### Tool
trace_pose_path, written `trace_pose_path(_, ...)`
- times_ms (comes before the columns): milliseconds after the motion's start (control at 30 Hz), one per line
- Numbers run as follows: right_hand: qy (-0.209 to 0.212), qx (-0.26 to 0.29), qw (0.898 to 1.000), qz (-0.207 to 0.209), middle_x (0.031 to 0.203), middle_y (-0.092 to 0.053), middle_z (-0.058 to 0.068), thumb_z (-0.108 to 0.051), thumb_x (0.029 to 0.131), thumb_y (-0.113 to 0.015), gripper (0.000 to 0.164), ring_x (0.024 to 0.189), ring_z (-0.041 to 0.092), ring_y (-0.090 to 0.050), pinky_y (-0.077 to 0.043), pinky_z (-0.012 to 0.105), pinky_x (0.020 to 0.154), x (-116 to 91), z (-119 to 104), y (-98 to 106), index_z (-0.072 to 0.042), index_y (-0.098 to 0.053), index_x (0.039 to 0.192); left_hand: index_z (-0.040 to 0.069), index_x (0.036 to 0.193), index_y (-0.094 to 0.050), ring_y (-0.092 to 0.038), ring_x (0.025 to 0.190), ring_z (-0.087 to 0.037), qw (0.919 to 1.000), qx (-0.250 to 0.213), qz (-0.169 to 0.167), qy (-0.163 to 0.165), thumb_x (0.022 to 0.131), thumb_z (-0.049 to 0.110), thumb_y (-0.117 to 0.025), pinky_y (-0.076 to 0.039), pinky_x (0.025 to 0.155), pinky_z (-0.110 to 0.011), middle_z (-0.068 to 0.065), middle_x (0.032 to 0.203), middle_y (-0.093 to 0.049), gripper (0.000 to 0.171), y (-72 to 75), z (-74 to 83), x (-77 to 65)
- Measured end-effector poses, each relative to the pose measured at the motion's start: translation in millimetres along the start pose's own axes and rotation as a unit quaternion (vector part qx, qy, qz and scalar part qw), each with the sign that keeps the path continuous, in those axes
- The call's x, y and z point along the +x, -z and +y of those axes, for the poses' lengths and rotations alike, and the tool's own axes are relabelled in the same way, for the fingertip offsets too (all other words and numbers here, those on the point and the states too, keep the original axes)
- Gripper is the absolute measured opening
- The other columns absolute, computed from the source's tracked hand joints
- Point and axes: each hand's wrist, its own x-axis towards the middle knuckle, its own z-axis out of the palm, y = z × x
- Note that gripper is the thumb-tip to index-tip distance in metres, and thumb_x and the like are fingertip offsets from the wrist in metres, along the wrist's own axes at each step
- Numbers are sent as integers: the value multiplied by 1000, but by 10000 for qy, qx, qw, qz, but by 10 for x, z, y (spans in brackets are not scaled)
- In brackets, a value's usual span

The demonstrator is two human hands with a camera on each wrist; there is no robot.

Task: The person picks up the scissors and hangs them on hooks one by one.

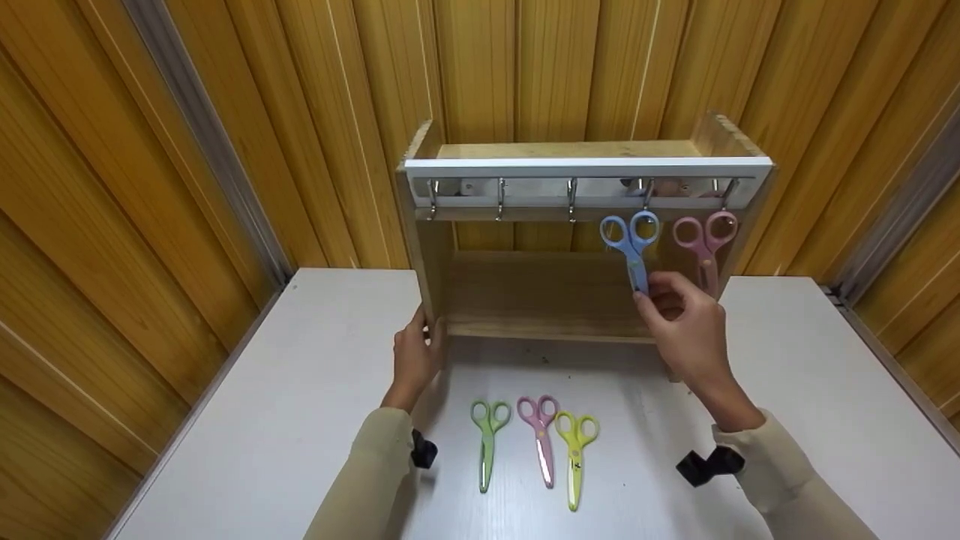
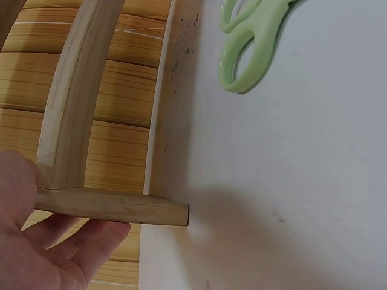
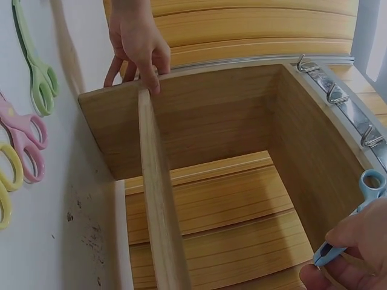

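A small wooden rack (image 1: 540,328) stands on the white table, with a metal hook rail (image 1: 465,171) across its upper front. My left hand (image 1: 415,354) grips the rack's left side panel near the bottom, thumb inside and fingers outside. Between thumb and fingers, my right hand (image 1: 694,326) pinches a pair of blue scissors (image 1: 637,264) by the blade end, handles up. Its right handle loop overlaps the lower tip of the second hook (image 1: 649,193) from the right. Pink scissors (image 1: 705,246) hang from the rightmost hook (image 1: 727,193), blades partly behind my right hand.
Green scissors (image 1: 487,446), pink scissors (image 1: 543,442) and yellow scissors (image 1: 575,457) lie on the table (image 1: 337,360) before the rack, handles toward it. Hooks left of the blue scissors carry nothing. A wood-patterned wall (image 1: 555,75) rises close behind the rack.
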Motion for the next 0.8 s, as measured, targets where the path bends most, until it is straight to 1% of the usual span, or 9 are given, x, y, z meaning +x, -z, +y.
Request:
trace_pose_path(100, -20, -33, 10000, 8, 98, -72, 10, -7, 95, -73, 17, 80, 8, -63, -49, 7, 71, 9, 28, -14, 1, -70, 111, 2, 151, -48, -72, 108, -31, 10000, 6, 7, -25, 106, 15, -58, -60, 90, -41, -18, 134, -66, 48, -3, -12, 6)
trace_pose_path(300, 74, -45, 9999, 106, 94, -72, 11, -4, 93, -74, 17, 77, 6, -63, -48, 7, 68, 27, 62, -34, 2, -71, 108, 0, 148, -52, -74, 99, -34, 9994, 90, 123, -302, 106, 15, -59, -61, 85, -45, -19, 125, -71, 45, 7, -30, -4)
trace_pose_path(800, 23, -104, 9999, 26, 96, -71, 10, -5, 94, -74, 18, 78, 9, -62, -47, 8, 69, 16, 65, -27, 0, -71, 111, 1, 146, -53, -74, 99, -33, 9995, 115, 146, -237, 105, 14, -60, -61, 84, -44, -19, 124, -71, 43, 4, -19, 2)
